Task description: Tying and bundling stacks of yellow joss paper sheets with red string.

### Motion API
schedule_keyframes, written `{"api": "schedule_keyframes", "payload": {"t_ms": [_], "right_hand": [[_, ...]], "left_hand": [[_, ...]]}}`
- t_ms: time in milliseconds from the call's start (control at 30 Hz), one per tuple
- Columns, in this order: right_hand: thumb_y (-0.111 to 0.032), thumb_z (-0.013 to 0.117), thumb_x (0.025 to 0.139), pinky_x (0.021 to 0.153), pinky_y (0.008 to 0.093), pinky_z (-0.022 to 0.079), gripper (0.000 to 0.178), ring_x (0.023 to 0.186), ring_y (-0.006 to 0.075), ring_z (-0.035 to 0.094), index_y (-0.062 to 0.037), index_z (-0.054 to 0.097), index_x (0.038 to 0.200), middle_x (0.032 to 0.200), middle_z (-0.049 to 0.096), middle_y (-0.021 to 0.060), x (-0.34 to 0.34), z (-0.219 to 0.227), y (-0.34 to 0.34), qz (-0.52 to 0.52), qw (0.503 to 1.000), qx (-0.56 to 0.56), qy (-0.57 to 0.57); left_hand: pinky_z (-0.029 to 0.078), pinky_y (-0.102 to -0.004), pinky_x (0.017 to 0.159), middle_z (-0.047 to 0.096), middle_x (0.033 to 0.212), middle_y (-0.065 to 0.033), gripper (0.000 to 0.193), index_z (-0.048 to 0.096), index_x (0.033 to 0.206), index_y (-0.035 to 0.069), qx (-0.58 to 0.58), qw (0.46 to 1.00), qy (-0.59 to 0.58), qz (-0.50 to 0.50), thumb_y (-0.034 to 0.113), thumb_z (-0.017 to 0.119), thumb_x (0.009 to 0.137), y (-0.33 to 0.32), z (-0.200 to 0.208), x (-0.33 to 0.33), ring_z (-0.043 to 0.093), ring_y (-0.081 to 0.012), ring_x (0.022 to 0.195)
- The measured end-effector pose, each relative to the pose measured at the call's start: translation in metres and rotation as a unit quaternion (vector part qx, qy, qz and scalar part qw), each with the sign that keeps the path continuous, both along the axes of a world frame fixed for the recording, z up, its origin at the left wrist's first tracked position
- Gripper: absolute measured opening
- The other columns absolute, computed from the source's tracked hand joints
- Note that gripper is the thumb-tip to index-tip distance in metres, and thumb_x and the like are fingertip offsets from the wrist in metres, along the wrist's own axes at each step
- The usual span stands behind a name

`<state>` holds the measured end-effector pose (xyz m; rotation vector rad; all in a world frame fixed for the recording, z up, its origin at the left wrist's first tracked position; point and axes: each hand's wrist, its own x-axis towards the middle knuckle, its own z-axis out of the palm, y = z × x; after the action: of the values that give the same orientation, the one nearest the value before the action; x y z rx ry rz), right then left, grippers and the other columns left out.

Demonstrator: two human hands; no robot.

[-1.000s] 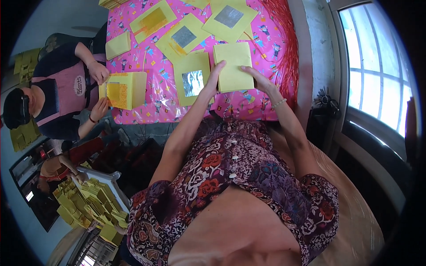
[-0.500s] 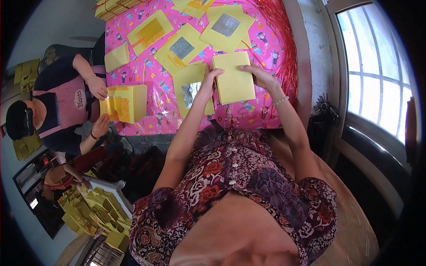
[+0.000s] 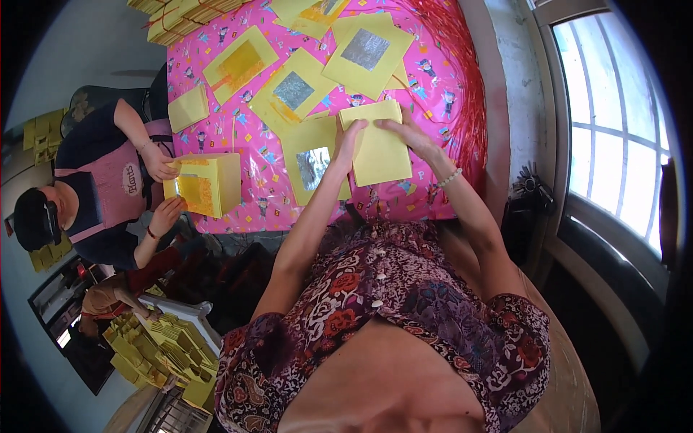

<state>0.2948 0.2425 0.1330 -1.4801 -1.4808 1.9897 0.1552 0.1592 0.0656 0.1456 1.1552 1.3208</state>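
Between my two hands is a stack of plain yellow paper sheets (image 3: 384,155), held upright-edged above the pink table. My left hand (image 3: 348,144) grips its left edge, thumb on top. Along the right edge my right hand (image 3: 413,133) does the same, thumb lying on the upper face; its other fingers are mostly hidden. Left of the stack lies a yellow sheet with a silver foil square (image 3: 312,167), partly covered by my left forearm. Beyond it are another foil sheet (image 3: 294,90), a large silver-square sheet (image 3: 365,49) and an orange-marked sheet (image 3: 240,66).
A co-worker (image 3: 108,180) on the left handles a thick block of yellow and orange paper (image 3: 224,184). A small yellow pile (image 3: 188,109) and tied bundles (image 3: 188,20) lie farther off. Red string (image 3: 469,108) hangs along the table's right side, near the barred window (image 3: 613,130).
The stack in my hands has come slightly nearer to me, and my thumbs have slid inward over its top face. The co-worker's hands have shifted a little on the paper block.
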Motion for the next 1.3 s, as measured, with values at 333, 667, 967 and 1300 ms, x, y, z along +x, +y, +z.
{"api": "schedule_keyframes", "payload": {"t_ms": [333,667,967,1300], "right_hand": [[-0.024,0.075,0.074,0.089,0.0330,0.047,0.103,0.111,0.0262,0.053,0.0060,0.002,0.142,0.126,0.047,0.0206,0.000,0.003,-0.010,0.012,0.999,0.034,0.014],[-0.022,0.073,0.076,0.091,0.0330,0.046,0.100,0.115,0.0254,0.050,0.0008,0.004,0.144,0.133,0.041,0.0202,0.012,-0.008,-0.023,-0.059,0.996,0.009,0.060],[-0.025,0.068,0.080,0.079,0.0322,0.051,0.070,0.097,0.0222,0.060,-0.0020,0.030,0.134,0.113,0.057,0.0150,0.011,0.013,-0.029,-0.032,0.994,-0.080,0.070],[-0.028,0.062,0.082,0.093,0.0347,0.043,0.077,0.114,0.0251,0.050,-0.0039,0.020,0.142,0.127,0.047,0.0176,0.021,0.003,-0.025,-0.005,0.988,-0.128,0.091]], "left_hand": [[0.047,-0.0352,0.087,0.050,0.118,-0.0131,0.074,0.022,0.137,0.008,0.018,0.999,0.034,0.005,0.023,0.065,0.079,-0.011,0.030,-0.002,0.053,-0.0223,0.107],[0.044,-0.0353,0.093,0.038,0.134,-0.0184,0.100,-0.009,0.145,0.009,0.001,0.996,0.090,-0.022,0.031,0.065,0.082,-0.015,0.040,0.009,0.046,-0.0240,0.118],[0.049,-0.0318,0.082,0.060,0.104,-0.0083,0.047,0.048,0.121,0.003,-0.025,0.999,-0.036,-0.022,0.033,0.059,0.086,-0.033,0.023,0.009,0.061,-0.0168,0.092],[0.047,-0.0337,0.086,0.046,0.124,-0.0154,0.073,0.021,0.139,0.008,-0.034,0.999,0.036,-0.013,0.034,0.063,0.085,-0.035,0.038,0.012,0.052,-0.0226,0.109]]}}
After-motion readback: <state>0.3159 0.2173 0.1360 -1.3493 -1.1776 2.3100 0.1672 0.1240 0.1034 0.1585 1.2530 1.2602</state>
